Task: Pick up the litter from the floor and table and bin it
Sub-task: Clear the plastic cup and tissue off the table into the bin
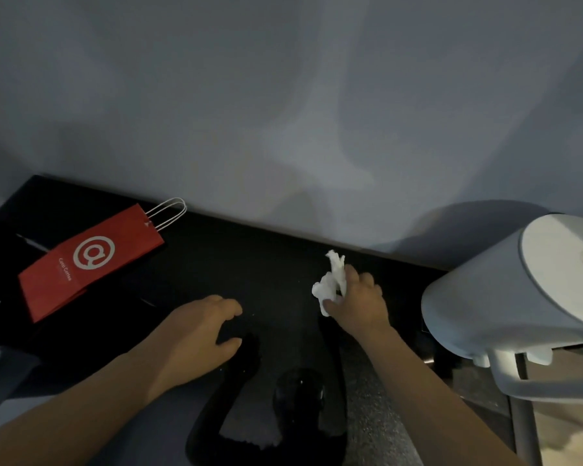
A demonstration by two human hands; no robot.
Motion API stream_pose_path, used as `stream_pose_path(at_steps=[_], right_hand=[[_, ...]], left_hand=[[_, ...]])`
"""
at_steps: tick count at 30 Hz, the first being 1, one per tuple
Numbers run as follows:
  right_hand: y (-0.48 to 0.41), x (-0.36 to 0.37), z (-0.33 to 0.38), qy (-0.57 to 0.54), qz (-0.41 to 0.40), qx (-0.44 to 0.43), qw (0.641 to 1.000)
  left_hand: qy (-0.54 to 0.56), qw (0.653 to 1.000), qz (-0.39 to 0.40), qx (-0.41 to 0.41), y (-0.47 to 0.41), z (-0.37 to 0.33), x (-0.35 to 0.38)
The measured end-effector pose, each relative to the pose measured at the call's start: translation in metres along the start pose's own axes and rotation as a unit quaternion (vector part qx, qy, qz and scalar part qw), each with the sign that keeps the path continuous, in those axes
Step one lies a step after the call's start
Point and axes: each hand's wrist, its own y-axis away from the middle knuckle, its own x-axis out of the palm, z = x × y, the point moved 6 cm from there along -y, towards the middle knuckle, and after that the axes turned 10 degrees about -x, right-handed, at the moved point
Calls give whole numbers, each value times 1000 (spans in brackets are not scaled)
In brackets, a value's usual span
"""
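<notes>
Head view: the right hand [357, 301] pinches a crumpled tissue [330, 284] just above the dark worktop [216, 264]; the left hand [199, 334] hovers slack and empty. Tissue looks light, soft, likely compressible, so gathering the bunched middle should serve.

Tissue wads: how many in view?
1. The tissue is pinched in the right hand over the black table, near the wall. More may lie on the floor, mostly out of view.

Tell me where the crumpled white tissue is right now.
In the head view, the tissue is right of centre over the black table, pinched in the right hand, near the wall.
</notes>
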Motion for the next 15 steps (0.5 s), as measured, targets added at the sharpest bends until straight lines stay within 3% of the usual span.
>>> stream_pose_path(at_steps=[8, 15], right_hand=[[-13, 28, 22, 47, 13, -36, 998], [13, 42, 62, -54, 60, -79, 994]], left_hand=[[5, 1000, -6, -14, 9, 19, -6], [18, 999, -10, -42, 33, 55, -5]])
